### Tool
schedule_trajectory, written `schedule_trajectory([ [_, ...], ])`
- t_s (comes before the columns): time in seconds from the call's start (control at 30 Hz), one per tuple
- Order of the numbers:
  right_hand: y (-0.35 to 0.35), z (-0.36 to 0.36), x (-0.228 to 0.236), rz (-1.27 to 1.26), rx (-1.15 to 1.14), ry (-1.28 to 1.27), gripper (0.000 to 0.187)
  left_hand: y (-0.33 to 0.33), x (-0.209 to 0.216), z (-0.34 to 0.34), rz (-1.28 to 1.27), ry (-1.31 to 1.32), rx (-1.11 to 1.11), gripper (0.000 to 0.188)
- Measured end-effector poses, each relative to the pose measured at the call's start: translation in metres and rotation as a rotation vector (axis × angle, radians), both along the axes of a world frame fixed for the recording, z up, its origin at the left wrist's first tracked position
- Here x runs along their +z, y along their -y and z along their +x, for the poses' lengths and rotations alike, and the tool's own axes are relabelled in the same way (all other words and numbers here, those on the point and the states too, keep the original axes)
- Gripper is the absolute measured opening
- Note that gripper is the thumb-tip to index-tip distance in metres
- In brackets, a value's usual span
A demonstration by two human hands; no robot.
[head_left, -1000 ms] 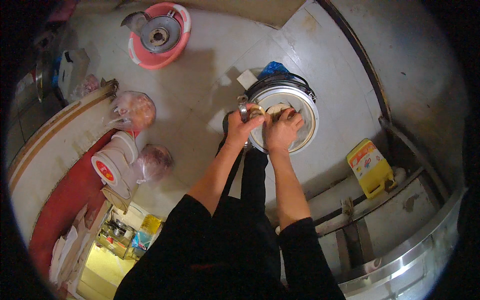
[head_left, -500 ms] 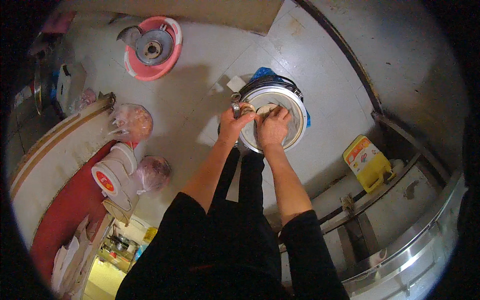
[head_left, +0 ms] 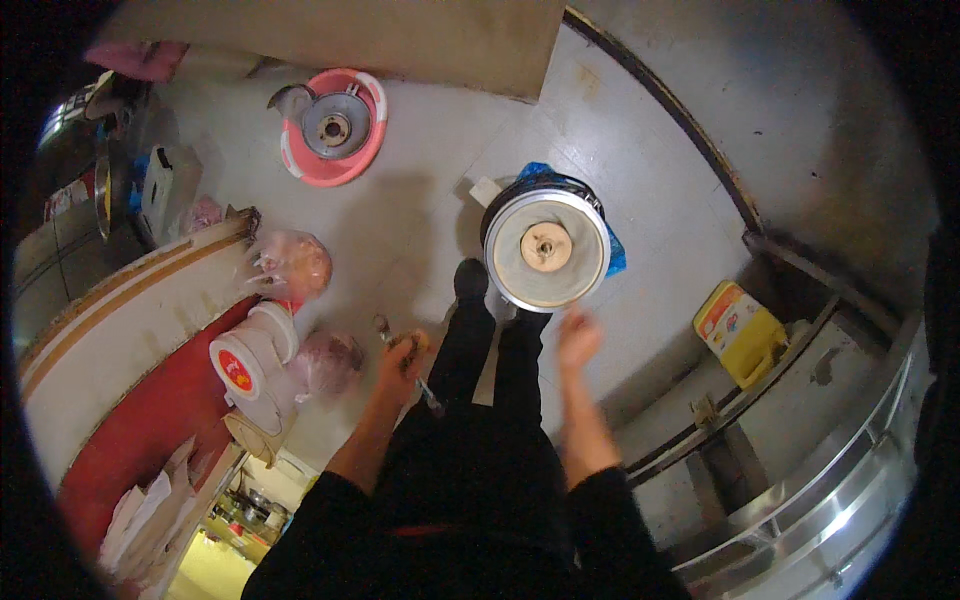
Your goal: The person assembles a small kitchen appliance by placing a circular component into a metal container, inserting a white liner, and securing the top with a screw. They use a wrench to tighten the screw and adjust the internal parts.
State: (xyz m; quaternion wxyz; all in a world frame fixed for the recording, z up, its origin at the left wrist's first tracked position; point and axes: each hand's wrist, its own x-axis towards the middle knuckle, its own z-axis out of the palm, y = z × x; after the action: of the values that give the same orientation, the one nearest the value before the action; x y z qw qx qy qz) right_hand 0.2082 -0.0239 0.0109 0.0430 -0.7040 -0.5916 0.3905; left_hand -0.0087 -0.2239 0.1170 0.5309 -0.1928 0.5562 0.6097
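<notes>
My left hand (head_left: pixel 403 358) is closed around a wrench (head_left: pixel 432 400), whose ends stick out on both sides of the fist above my left leg. My right hand (head_left: pixel 578 340) is blurred by motion just below the near rim of a round machine, and its fingers cannot be made out. The machine's metal bowl (head_left: pixel 515 275) faces up in front of my feet. At its centre lies a pale round disc (head_left: pixel 535 250) with a nut or bolt (head_left: pixel 546 248) in the middle. Both hands are apart from the bowl.
A pink basin (head_left: pixel 300 165) holds a round metal part (head_left: pixel 345 112) at the far left. Blue plastic (head_left: pixel 617 260) shows beneath the machine. White buckets (head_left: pixel 235 365) and plastic bags (head_left: pixel 330 362) stand at left. A yellow jug (head_left: pixel 742 340) is at right beside a metal frame (head_left: pixel 800 262).
Both hands have left the bowl and drawn back toward me, the left one carrying the wrench down and left. The central disc is now uncovered. The whole view has shifted slightly.
</notes>
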Motion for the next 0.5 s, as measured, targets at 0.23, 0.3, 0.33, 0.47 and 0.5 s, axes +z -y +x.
schedule_trajectory([
  [0.23,0.164,-0.033,0.014,-0.729,0.725,-0.032,0.008,0.018,0.019,0.014,0.127,0.116,0.079,0.032],
  [0.3,0.076,-0.037,0.019,-0.302,0.647,-0.197,0.009,0.014,0.014,0.015,0.090,0.174,0.116,0.031],
  [0.33,0.025,-0.043,0.022,-0.281,0.496,-0.302,0.017,0.013,0.012,0.018,0.089,0.175,0.102,0.030],
  [0.47,-0.147,-0.063,0.037,0.515,0.642,-0.051,0.019,0.004,0.004,0.039,0.094,0.232,0.100,0.028],
  [0.5,-0.172,-0.066,0.034,0.678,0.640,0.037,0.017,0.002,0.002,0.043,0.119,0.259,0.110,0.027],
])
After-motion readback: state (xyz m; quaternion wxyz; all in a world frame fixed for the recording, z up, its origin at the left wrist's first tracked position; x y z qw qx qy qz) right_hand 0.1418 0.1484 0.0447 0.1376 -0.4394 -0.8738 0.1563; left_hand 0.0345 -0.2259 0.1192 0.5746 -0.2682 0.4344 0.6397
